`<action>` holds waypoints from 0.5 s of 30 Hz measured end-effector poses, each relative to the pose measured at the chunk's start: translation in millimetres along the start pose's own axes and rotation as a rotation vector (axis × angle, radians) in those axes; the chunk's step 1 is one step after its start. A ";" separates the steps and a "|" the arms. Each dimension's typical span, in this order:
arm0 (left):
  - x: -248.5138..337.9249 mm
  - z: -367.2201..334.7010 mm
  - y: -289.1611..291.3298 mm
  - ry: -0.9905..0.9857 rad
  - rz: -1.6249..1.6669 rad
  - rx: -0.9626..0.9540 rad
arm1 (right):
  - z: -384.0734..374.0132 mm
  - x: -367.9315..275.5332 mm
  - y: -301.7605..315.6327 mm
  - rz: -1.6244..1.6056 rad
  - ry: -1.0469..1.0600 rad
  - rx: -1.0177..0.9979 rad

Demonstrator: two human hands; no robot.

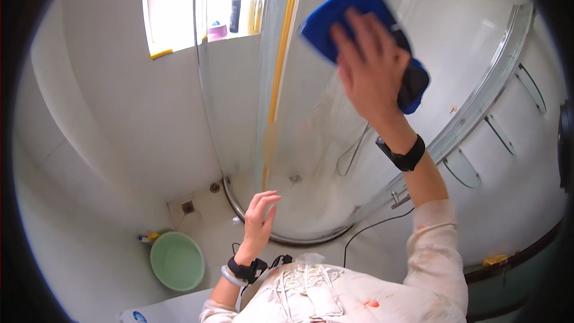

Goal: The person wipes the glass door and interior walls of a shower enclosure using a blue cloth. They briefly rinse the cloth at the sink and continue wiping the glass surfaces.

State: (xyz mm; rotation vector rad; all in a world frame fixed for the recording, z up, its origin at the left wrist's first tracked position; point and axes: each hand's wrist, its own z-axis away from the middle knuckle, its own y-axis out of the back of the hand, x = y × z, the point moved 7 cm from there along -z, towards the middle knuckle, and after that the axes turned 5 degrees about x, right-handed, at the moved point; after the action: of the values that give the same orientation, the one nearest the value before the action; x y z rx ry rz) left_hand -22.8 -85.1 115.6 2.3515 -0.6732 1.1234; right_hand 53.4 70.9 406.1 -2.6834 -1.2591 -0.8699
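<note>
Raised high and to the right of centre, my right hand (372,72) lies over a folded blue cloth (323,27) and holds it at the curved glass of a shower enclosure (323,143). The cloth shows a dark patch on its right side, and its outline is slightly blurred. Lower down, my left hand (258,221) hovers near the glass with loosely bent fingers and holds nothing; I cannot tell whether it touches the pane. Both wrists wear black bands.
On the floor at lower left stands a green basin (177,261). Bottles (235,16) line the window sill. Glass corner shelves (463,170) stick out from the right wall. A black cable (371,225) crosses the floor beside the shower's curved base rim (311,241).
</note>
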 end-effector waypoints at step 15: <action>-38.7 17.8 32.1 0.142 -0.039 0.003 | 196.2 -61.7 -53.5 -0.370 0.037 -0.344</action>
State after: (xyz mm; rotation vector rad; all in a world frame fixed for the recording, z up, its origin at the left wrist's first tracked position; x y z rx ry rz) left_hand -52.9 -111.5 80.3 2.2520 -0.5726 1.2608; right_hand 75.1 117.8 199.9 -2.6981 -1.7795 -1.2780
